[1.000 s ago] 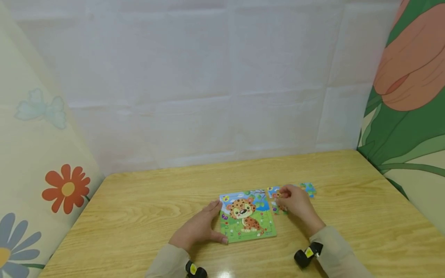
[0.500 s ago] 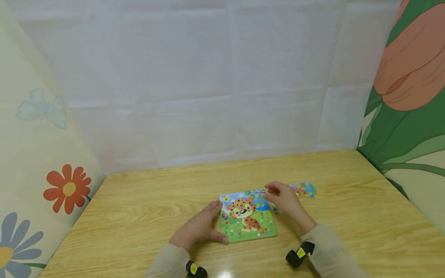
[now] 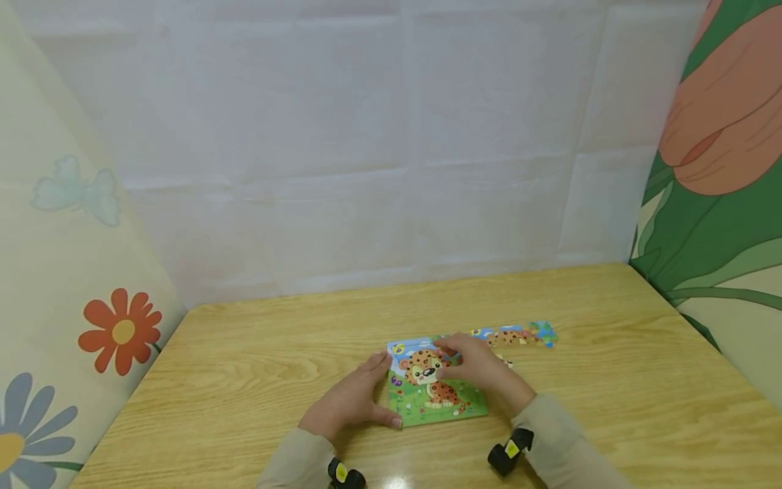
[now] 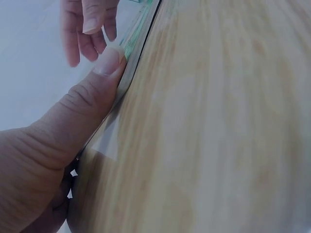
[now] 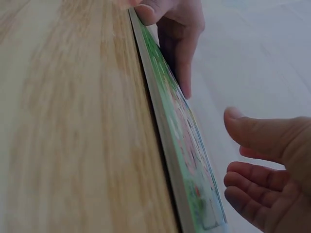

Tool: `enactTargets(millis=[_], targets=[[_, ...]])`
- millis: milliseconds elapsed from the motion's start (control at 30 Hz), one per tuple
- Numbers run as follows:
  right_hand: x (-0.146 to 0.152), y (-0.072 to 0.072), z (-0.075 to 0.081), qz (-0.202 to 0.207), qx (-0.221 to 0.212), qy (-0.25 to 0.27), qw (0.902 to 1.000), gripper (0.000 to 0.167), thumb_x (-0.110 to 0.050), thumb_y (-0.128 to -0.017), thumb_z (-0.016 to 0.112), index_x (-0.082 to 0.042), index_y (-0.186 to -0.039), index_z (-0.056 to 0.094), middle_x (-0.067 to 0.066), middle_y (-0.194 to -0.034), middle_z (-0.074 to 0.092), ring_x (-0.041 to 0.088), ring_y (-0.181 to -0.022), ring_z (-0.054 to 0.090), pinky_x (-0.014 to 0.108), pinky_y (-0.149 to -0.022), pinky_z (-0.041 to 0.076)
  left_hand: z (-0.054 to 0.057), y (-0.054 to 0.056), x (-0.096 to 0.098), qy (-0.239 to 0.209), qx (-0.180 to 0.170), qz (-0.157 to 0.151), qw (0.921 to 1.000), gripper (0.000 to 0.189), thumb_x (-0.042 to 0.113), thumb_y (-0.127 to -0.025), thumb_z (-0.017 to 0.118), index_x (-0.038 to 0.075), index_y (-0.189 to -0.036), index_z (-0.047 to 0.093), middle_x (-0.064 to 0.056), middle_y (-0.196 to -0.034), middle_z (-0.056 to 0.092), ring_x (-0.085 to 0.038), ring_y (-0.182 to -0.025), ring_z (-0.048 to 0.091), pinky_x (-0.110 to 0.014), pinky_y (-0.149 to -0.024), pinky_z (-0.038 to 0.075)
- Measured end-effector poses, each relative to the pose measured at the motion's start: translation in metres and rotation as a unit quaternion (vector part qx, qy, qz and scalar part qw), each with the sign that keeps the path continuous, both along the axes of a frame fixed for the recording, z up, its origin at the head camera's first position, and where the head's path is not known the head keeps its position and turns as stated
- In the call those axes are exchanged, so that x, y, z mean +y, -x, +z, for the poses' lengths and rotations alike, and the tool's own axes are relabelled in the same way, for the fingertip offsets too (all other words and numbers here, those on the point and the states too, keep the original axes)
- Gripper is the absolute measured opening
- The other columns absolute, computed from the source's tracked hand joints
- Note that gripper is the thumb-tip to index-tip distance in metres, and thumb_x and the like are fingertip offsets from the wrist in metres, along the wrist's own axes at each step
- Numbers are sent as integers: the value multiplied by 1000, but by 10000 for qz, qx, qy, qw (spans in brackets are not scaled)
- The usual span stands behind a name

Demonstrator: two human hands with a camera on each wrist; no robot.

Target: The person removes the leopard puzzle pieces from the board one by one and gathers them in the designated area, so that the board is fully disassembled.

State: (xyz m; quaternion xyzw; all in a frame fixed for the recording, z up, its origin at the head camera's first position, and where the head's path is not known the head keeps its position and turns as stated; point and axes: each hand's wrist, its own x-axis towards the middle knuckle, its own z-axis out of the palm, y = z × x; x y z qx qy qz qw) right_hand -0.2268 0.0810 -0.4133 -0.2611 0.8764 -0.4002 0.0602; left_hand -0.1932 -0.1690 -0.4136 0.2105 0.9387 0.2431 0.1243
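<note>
A flat jigsaw board with a cartoon spotted cub lies on the wooden table. My left hand holds its left side, thumb at the near left corner and fingers along the far part of that side. In the left wrist view the thumb presses on the board's edge. Over the board's upper right part is my right hand, covering some of the picture. The right wrist view shows that hand's thumb and fingers apart, with nothing between them.
Loose jigsaw pieces lie in a row to the right of the board, ending in blue and green ones. Another piece is partly hidden by the right hand. A white cloth hangs behind the table.
My right hand has moved left from above the loose pieces to above the board, uncovering the row of pieces. The left hand and the board have stayed in place.
</note>
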Motion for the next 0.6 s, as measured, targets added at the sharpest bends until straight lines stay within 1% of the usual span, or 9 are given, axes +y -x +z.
enactTargets(millis=[33, 100, 167, 267, 300, 400, 467, 533, 600], targets=[[-2, 0, 0, 29, 12, -75, 10000, 55, -21, -81, 71, -3, -129, 53, 12, -110, 59, 26, -97, 56, 40, -81, 51, 0, 0, 0, 7, 4, -8, 10000, 112, 50, -60, 79, 0, -145, 25, -16, -153, 18, -36, -139, 18, -50, -112, 22], [-5, -1, -1, 91, -33, -89, 9999, 56, -19, -80, 72, -2, -130, 52, 16, -116, 57, 30, -103, 54, 47, -87, 48, 0, 0, 0, 8, 2, -4, 10000, 112, 51, -60, 79, 0, -145, 25, -16, -153, 18, -36, -139, 18, -51, -112, 23], [-9, -1, -2, 88, -41, -146, 9998, 58, -19, -79, 73, -2, -130, 52, 17, -121, 55, 33, -109, 51, 51, -92, 44, 0, 0, -1, 2, -8, 13, 10000, 113, 51, -60, 79, 1, -145, 25, -15, -153, 18, -35, -139, 18, -51, -112, 23], [-14, -1, -4, 102, -3, -268, 9996, 60, -17, -77, 75, 0, -130, 51, 16, -112, 57, 30, -102, 52, 46, -86, 45, 0, 0, -1, -7, -17, 13, 10000, 113, 53, -60, 78, 2, -145, 25, -14, -154, 18, -35, -139, 19, -50, -112, 24], [-15, -1, -4, 87, 20, -341, 9994, 60, -17, -76, 75, 0, -129, 52, 14, -108, 58, 26, -97, 51, 43, -82, 45, -1, 0, 0, -2, -2, 8, 10000, 113, 54, -60, 78, 2, -145, 25, -13, -154, 18, -35, -139, 19, -50, -112, 24], [-19, -2, -3, 69, 135, -586, 9982, 60, -16, -75, 76, 1, -127, 53, 10, -101, 57, 21, -90, 50, 40, -77, 45, -1, 1, 0, -17, 40, -32, 10000, 113, 54, -60, 77, 1, -145, 25, -15, -153, 19, -35, -139, 19, -50, -112, 24], [-21, -3, -2, 34, 164, -688, 9975, 58, -15, -75, 76, 1, -126, 54, 12, -108, 58, 23, -95, 52, 42, -84, 46, -2, 1, 0, -37, 72, -50, 10000, 113, 53, -60, 78, 0, -145, 26, -16, -153, 19, -36, -139, 20, -50, -112, 24], [-23, -3, -1, 11, 139, -766, 9970, 55, -15, -75, 76, 1, -124, 56, 14, -112, 57, 26, -100, 53, 46, -88, 46, -2, 1, -1, -43, 88, -51, 9999, 113, 53, -60, 78, 0, -145, 26, -17, -152, 20, -36, -139, 20, -50, -111, 24], [-24, -3, -1, -40, 48, -807, 9967, 54, -15, -75, 76, 0, -123, 57, 15, -113, 57, 28, -102, 53, 47, -89, 46, -3, 0, -2, -66, 92, -44, 9999, 112, 52, -60, 79, -1, -144, 26, -17, -152, 20, -37, -138, 20, -51, -111, 24]])
